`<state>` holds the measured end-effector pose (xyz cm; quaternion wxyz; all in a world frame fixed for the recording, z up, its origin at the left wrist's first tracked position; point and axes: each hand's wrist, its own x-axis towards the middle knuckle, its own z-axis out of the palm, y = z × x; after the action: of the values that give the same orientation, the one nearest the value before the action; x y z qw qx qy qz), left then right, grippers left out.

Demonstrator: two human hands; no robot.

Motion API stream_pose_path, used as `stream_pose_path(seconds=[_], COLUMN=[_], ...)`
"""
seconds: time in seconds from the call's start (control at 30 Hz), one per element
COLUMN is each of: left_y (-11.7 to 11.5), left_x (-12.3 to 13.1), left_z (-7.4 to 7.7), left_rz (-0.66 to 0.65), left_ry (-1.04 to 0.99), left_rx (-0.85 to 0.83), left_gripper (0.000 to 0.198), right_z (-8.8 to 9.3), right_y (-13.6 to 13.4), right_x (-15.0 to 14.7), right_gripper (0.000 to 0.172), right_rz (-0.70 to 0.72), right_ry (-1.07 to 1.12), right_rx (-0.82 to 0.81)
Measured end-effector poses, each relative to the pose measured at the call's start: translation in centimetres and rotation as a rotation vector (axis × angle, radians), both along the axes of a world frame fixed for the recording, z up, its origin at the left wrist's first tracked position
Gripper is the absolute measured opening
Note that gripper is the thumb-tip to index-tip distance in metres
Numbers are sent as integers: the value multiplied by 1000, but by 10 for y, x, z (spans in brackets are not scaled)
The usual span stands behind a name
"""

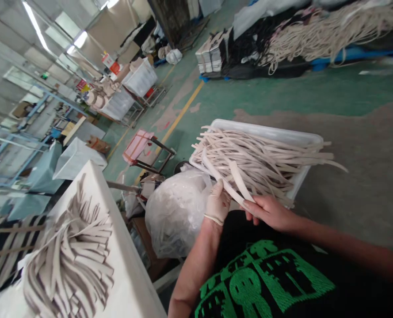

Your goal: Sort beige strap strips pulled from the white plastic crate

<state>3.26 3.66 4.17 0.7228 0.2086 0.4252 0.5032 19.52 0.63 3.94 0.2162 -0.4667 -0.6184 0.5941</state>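
Note:
A pale fabric strip [225, 184] stretches between my two hands, in front of my body. My left hand [217, 204], in a whitish glove, has its fingers closed on the strip's middle part. Bare and to the right, my right hand [268, 212] pinches the strip, with a second pale end [239, 179] sticking up from the same grip. Just beyond both hands stands a white plastic tub [265, 129] heaped with long beige strips [256, 154], some hanging over its rim.
At the left, a white table [130, 274] carries a bundle of strips [73, 251]. A clear plastic bag [179, 212] bulges between table and tub. Further off are a stool [150, 150], wheeled bins [118, 104] and piled cords [332, 33] on a pallet.

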Motion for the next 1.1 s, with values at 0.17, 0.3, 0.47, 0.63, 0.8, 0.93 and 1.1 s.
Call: stream_pose_path(seconds=[0.17, 0.3, 0.47, 0.63, 0.8, 0.93, 1.1], left_y=[-12, -9, -7, -12, -18, -22, -17], left_x=[20, 14, -1, 3, 1, -3, -27], left_z=[-25, -33, -32, -33, -31, -33, -30], left_rz=[-57, -27, 79, 113, 154, 59, 224], left_ry=[5, 4, 51, 94, 136, 145, 144], left_rx=[-55, -38, -81, -76, -67, -6, -8], left_gripper=[43, 47, 34, 37, 43, 49, 44], right_z=[-9, -17, -21, -14, -17, -17, -17], right_y=[2, 8, 3, 12, 12, 18, 11], right_x=[6, 4, -1, -13, -16, -19, -22], right_gripper=[46, 48, 37, 39, 38, 48, 42], right_rz=[-90, -67, -10, -109, 12, -16, 116], right_ry=[-68, -43, -23, -14, 3, -48, 26], right_rx=[-41, -31, -121, -45, -77, -3, -51])
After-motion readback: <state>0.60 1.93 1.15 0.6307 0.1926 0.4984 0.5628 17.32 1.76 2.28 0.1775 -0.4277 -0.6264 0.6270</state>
